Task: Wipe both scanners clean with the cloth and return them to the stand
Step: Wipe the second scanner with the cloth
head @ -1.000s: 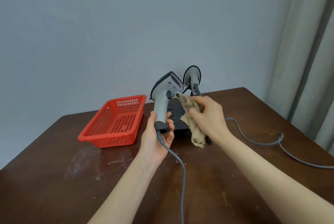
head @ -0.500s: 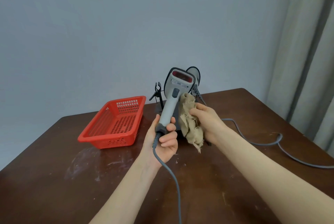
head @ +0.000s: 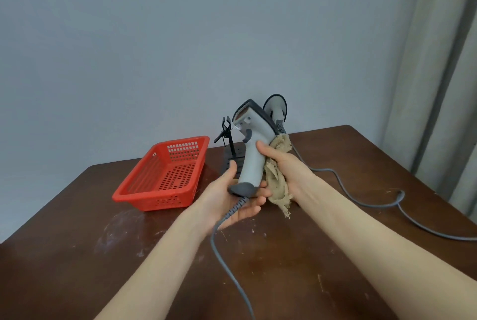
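Scanner [head: 254, 149] had turned again compared with half a second before: back then its red window faced me and my left hand was clamped round the bottom of the grip, now the head pointed off to the left and the trigger side showed. My right hand [head: 282, 164] had also slid in from beside it to wrap the handle.

So, fingers first. The right fingers [head: 262, 148] were curled round the grey handle with the cloth [head: 277, 183] bunched between palm and plastic, its frayed tail hanging below. The left hand [head: 232, 199] was loose and open, palm up, just cradling the dark base cap where the cable [head: 222, 247] comes out. I'd say that was a re-grip so the cloth could run down the handle, meaning this one was still mid-wipe.

It was held up off the surface [head: 284, 268], in front of the stand [head: 231, 158]. The stand's left clip looked empty, and the second scanner [head: 277, 105] sat behind, mostly hidden. A red basket [head: 165, 177] stood off to the left, well apart.
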Demonstrator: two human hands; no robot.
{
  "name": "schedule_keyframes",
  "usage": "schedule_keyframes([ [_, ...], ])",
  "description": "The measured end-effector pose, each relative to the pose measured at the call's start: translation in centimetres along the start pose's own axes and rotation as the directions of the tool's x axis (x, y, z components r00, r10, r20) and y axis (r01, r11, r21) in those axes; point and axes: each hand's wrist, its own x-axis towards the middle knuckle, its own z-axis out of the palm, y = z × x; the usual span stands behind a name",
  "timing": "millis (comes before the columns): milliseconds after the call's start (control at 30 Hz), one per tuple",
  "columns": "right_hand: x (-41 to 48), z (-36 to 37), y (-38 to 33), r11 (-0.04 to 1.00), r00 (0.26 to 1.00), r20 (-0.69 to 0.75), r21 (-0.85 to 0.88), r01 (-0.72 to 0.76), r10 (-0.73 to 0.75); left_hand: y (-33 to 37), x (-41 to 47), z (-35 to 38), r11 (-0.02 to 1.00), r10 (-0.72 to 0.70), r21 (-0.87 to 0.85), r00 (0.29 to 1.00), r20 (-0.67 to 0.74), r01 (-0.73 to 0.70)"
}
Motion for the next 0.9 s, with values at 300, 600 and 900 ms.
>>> schedule_keyframes([
  [300,-1.5,0.5,-1.3,0.890,0.926,-0.204,-0.402,0.215,-0.316,0.2,-1.0,0.1,0.883,0.389,0.353,0.903,-0.183,-0.309],
  [600,-1.1,0.6,-1.8,-0.058,0.722,0.404,-0.890,0.453,-0.562,-0.8,-0.6,0.9,0.829,0.440,0.446,0.886,-0.145,-0.338],
  [900,-0.8,0.0,-2.1,-0.122,0.718,0.431,-0.889,0.441,-0.546,-1.7,0.3,1.2,0.772,0.466,0.546,0.874,-0.137,-0.325],
])
